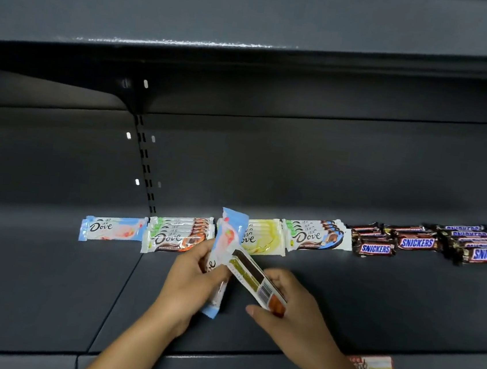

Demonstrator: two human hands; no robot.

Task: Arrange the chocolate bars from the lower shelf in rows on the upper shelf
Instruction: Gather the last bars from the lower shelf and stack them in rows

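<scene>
Our left hand (190, 278) grips blue Dove bar (229, 233) near upright; matching stack (111, 227) lies up-left, axis sideways; right hand (292, 312) grips barcode bar (253, 278).

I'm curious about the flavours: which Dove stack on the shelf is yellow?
The third stack from the left, partly behind the pale-blue bar in the left hand. The other stacks are pale blue or white with brown.

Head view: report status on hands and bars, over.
Left hand grips light-blue Dove bar. Right hand holds barcode-side bar. Dove stacks, Snickers stacks rowed on upper shelf. Held bars cover part of yellow Dove stack.
</scene>
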